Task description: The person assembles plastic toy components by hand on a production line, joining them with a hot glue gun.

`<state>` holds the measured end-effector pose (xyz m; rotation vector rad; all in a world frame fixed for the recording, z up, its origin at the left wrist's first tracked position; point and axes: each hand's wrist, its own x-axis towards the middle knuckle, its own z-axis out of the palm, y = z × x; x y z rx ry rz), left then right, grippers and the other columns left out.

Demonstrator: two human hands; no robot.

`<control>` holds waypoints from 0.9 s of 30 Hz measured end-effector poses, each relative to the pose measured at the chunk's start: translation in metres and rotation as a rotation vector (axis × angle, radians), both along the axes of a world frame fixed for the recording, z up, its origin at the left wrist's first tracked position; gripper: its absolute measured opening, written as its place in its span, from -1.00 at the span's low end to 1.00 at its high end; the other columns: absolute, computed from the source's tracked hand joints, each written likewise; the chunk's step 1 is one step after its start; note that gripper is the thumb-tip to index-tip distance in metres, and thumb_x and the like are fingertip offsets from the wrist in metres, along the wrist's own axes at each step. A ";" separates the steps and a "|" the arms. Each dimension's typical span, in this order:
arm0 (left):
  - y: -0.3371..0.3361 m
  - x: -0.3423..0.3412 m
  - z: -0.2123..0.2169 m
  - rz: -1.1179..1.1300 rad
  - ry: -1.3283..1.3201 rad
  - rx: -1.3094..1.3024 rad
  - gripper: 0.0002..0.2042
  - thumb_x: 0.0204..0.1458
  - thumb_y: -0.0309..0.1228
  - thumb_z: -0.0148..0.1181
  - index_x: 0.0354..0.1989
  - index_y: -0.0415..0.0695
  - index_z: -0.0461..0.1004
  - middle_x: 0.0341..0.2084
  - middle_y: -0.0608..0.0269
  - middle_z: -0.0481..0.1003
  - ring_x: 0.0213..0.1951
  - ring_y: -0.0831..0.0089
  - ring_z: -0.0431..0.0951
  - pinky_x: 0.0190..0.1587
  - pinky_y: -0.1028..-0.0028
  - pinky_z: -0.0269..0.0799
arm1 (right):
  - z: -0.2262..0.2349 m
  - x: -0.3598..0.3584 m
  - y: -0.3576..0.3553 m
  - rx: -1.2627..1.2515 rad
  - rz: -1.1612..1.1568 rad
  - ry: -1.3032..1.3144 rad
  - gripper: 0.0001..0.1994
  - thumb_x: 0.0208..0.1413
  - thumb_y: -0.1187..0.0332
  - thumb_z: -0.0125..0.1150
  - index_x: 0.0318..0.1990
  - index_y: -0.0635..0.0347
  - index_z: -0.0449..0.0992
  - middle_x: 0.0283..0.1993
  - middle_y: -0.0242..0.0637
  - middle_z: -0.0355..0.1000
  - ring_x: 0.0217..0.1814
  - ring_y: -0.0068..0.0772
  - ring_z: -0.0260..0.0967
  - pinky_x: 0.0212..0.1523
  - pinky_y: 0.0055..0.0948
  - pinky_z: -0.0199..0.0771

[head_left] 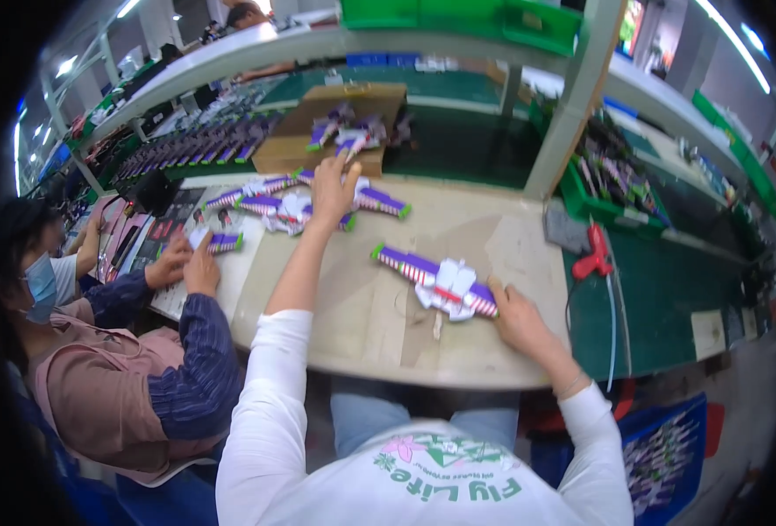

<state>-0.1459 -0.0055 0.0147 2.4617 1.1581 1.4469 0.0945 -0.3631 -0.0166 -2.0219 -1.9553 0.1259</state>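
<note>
Workbench [362, 324]: winged toy [436, 282] under right hand [518, 317]

Purple-and-white striped toy wings [441, 282] with green tips lie on a beige table [362, 324] beside a green mat [660, 307].

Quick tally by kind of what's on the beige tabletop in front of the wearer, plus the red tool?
Purple-and-white toy wing sets: 3, one under the right hand, two by the left hand
Cardboard box: 1
Red power tool: 1
Total: 5
</note>
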 end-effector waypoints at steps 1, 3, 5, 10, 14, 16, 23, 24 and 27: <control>-0.032 0.004 0.011 -0.142 -0.115 -0.117 -0.69 0.15 -0.26 0.17 -0.07 -0.24 0.50 -0.20 -0.02 0.50 -0.11 0.04 0.47 -0.08 0.24 0.37 | -0.001 0.001 -0.004 0.003 -0.011 -0.032 -0.32 -0.05 0.59 0.09 0.31 0.32 0.11 -0.14 0.16 0.34 -0.13 0.21 0.40 -0.13 -0.05 0.46; -0.107 -0.001 0.019 -0.224 -0.094 0.035 -0.74 0.14 -0.32 0.19 -0.14 -0.27 0.52 -0.25 -0.04 0.51 -0.17 0.03 0.50 -0.14 0.24 0.40 | 0.003 -0.004 -0.013 -0.024 -0.033 -0.125 -0.34 -0.07 0.64 0.02 0.30 0.42 0.11 -0.19 0.13 0.35 -0.22 0.13 0.44 -0.23 -0.07 0.50; -0.165 -0.008 0.005 -0.250 -0.041 -0.141 -0.75 0.15 -0.33 0.18 -0.16 -0.28 0.52 -0.28 0.00 0.53 -0.21 0.05 0.53 -0.17 0.21 0.41 | 0.007 -0.009 -0.016 -0.001 -0.017 -0.216 -0.41 0.00 0.60 -0.01 0.27 0.48 0.13 -0.23 0.08 0.37 -0.31 0.04 0.50 -0.33 -0.11 0.54; -0.217 -0.001 -0.039 -0.388 0.086 -0.477 -0.68 0.20 -0.31 0.12 0.03 -0.27 0.45 -0.41 0.13 0.54 -0.35 0.27 0.55 -0.27 0.34 0.40 | -0.003 -0.016 -0.019 0.029 -0.040 -0.273 -0.45 0.04 0.56 0.02 0.25 0.46 0.17 -0.29 0.01 0.39 -0.39 -0.03 0.52 -0.41 -0.18 0.56; -0.195 0.010 -0.057 -0.663 -0.374 -0.962 -0.63 0.21 -0.39 0.16 0.15 -0.26 0.41 -0.41 0.53 0.42 -0.34 0.77 0.35 -0.32 0.66 0.27 | -0.002 -0.022 -0.027 0.067 -0.004 -0.323 -0.45 0.08 0.53 0.01 0.26 0.45 0.15 -0.31 -0.01 0.38 -0.40 -0.07 0.52 -0.43 -0.23 0.56; -0.203 0.016 -0.050 -0.724 -0.373 -1.039 -0.63 0.20 -0.39 0.17 0.15 -0.25 0.42 -0.40 0.52 0.43 -0.34 0.76 0.36 -0.31 0.66 0.29 | -0.002 -0.023 -0.029 0.075 0.009 -0.334 -0.45 0.08 0.53 0.00 0.27 0.45 0.15 -0.31 -0.02 0.38 -0.41 -0.08 0.51 -0.44 -0.24 0.56; -0.218 0.009 -0.014 -0.590 0.029 -0.595 -0.67 0.09 -0.35 0.27 0.01 -0.19 0.55 -0.26 0.23 0.55 -0.23 0.48 0.50 -0.09 0.44 0.39 | -0.001 -0.023 -0.032 0.062 0.037 -0.295 -0.41 0.06 0.56 0.00 0.31 0.44 0.12 -0.25 0.02 0.35 -0.37 -0.07 0.48 -0.39 -0.24 0.54; -0.229 0.005 0.000 -0.555 0.128 -0.294 -0.65 0.04 -0.29 0.29 -0.01 -0.16 0.56 -0.22 0.18 0.54 -0.18 0.34 0.50 0.01 0.34 0.32 | -0.002 -0.022 -0.033 0.056 0.019 -0.288 -0.41 0.06 0.56 0.00 0.31 0.44 0.12 -0.24 0.02 0.35 -0.36 -0.08 0.49 -0.38 -0.24 0.54; -0.251 -0.009 0.002 -0.641 0.290 -0.049 -0.57 -0.02 -0.13 0.32 -0.03 -0.13 0.54 -0.16 0.13 0.51 -0.09 0.20 0.49 0.16 0.18 0.16 | -0.002 -0.021 -0.034 0.101 0.036 -0.289 -0.44 0.07 0.54 0.01 0.28 0.46 0.14 -0.28 0.02 0.38 -0.37 -0.06 0.51 -0.38 -0.23 0.56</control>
